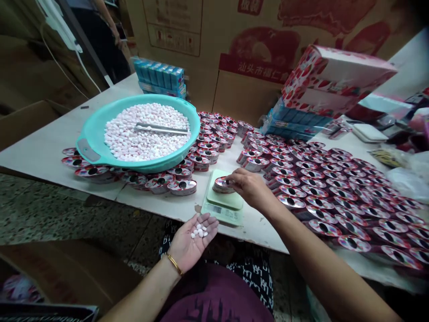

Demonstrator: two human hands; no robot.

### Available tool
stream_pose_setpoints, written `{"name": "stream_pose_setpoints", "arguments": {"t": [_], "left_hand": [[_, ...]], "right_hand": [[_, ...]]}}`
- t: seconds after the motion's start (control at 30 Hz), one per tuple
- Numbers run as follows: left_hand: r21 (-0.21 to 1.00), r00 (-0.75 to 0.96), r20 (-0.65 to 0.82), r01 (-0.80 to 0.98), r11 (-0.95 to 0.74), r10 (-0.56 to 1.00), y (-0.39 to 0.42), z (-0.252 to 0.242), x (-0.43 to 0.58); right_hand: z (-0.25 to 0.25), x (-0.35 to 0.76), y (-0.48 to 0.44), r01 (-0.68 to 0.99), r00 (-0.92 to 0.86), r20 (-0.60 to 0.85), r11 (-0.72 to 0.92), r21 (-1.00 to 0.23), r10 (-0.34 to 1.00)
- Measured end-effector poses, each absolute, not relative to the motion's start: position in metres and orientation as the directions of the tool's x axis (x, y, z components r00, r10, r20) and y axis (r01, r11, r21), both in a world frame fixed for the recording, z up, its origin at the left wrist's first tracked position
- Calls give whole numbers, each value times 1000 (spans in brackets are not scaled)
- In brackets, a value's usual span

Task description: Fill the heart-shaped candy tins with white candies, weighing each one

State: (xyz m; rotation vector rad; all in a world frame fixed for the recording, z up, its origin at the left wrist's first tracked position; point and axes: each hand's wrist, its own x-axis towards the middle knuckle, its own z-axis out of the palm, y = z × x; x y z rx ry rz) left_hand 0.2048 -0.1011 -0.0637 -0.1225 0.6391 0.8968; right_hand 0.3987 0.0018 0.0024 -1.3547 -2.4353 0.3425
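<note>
My left hand [193, 239] is palm up below the table's front edge, fingers stretched out, carrying several small white candies [200, 231] in the palm. On the pale green digital scale [224, 203] stands an oval container [221, 184] with a shiny, colourful printed top. The fingers of my right hand [246, 185] are pinched together at the right part of that top and cover its hole. Whatever is between those fingertips is hidden.
A turquoise basin [90, 129] of white and pinkish candies [144, 143] with a metal scoop [161, 129] rests on oval containers. Many more such containers [318, 203] fill the right. Blue packs [161, 76], a strawberry-print box [338, 80] and a large carton [214, 40] stand behind. A person [100, 36] is at back left.
</note>
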Motion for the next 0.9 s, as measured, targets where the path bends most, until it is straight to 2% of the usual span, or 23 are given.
{"name": "stream_pose_setpoints", "arguments": {"t": [0.27, 0.37, 0.43, 0.53, 0.63, 0.73, 0.8, 0.9], "left_hand": [[158, 436, -592, -761, 629, 678, -101, -68, 200], [172, 432, -584, -761, 625, 687, -93, -65, 201], [196, 390, -582, -785, 588, 713, -89, -62, 197], [237, 283, -597, -832, 502, 751, -88, -59, 184], [285, 208, -621, -838, 465, 756, -96, -59, 171], [353, 206, -616, -791, 500, 760, -108, -60, 171], [378, 255, -612, -737, 560, 748, -115, -62, 180], [366, 366, -612, -655, 661, 702, -126, -64, 197]], "right_hand": [[4, 399, 0, 817, -474, 190, 510, -267, 860], [5, 399, -6, 803, -471, 262, 533, -268, 842], [7, 403, -15, 798, -406, 364, 519, -305, 839], [10, 415, -39, 780, -225, 492, 458, -426, 841], [4, 426, -68, 751, -62, 515, 380, -540, 855], [-13, 427, -95, 697, 22, 450, 310, -647, 893], [-24, 417, -112, 637, -43, 371, 311, -705, 927], [-34, 390, -134, 556, -312, 264, 400, -729, 913]]}}
